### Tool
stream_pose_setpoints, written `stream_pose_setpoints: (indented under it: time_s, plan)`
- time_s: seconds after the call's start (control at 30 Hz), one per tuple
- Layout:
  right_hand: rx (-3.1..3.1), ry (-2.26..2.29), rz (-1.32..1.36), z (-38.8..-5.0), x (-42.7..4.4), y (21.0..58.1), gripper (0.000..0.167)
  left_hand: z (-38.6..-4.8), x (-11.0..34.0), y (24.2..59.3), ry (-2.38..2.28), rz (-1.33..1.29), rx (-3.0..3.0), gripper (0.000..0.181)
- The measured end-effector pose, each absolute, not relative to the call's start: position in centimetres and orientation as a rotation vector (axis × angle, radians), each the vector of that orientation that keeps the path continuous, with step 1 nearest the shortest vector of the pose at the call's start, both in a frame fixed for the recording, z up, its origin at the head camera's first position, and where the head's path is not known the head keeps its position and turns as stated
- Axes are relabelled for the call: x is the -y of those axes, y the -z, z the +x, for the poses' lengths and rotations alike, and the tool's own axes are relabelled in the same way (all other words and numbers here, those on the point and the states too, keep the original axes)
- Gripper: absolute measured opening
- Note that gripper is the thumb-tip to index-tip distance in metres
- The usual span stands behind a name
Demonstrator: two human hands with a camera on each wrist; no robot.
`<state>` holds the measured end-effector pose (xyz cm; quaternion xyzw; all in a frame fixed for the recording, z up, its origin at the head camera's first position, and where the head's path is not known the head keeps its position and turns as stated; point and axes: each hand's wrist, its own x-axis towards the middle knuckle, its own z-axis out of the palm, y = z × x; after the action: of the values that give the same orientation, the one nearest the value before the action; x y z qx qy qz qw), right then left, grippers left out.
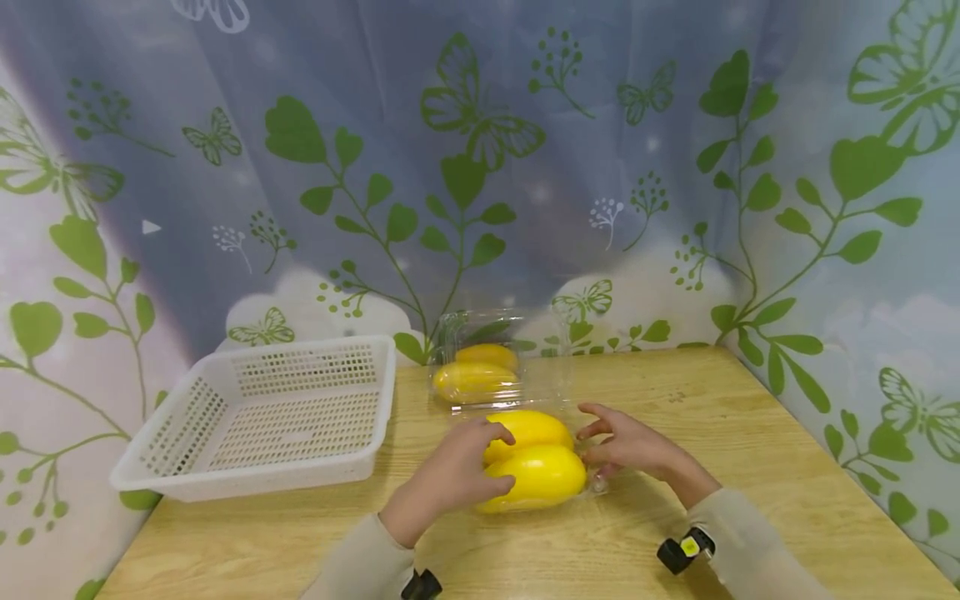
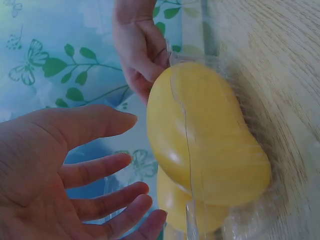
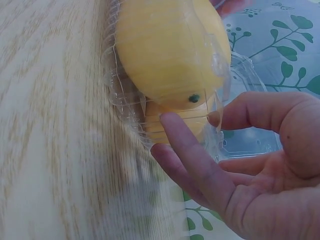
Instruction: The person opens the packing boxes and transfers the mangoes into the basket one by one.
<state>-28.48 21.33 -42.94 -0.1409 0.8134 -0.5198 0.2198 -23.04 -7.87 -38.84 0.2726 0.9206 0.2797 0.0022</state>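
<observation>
Leaf-and-butterfly curtain [image 1: 540, 92] behind a wooden table [image 1: 750, 475]. Landmark: clear box [image 3: 114, 95] on the table, two yellow fruits [image 1: 536, 477] lying side by side in it. White basket [image 1: 247, 488] stands left of the box; two more yellow shapes show within clear plastic behind the box. My left hand [image 1: 450, 467] is released, fingers spread at the box's left end. My right hand [image 1: 630, 446] is at its right end; whether thumb and fingers pinch the rim, I cannot tell.
</observation>
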Motion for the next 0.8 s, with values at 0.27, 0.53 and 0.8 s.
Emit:
stream_pose_setpoints:
  time_s: [0.27, 0.53, 0.8]
  plan:
    - [-2.264, 1.431, -0.383, -28.2, -21.2, 42.9, 0.088, -23.5, 5.4, 38.5, -0.648, 0.851, -2.880, 0.053]
    - [-2.270, 1.431, -0.382, -28.0, -21.0, 42.6, 0.088, -23.9, 4.1, 38.1, -0.486, 0.844, -2.890, 0.057]
    - [-2.275, 1.428, -0.394, -28.3, -21.1, 42.7, 0.087, -24.1, 2.9, 37.4, -0.312, 0.859, -2.933, 0.061]
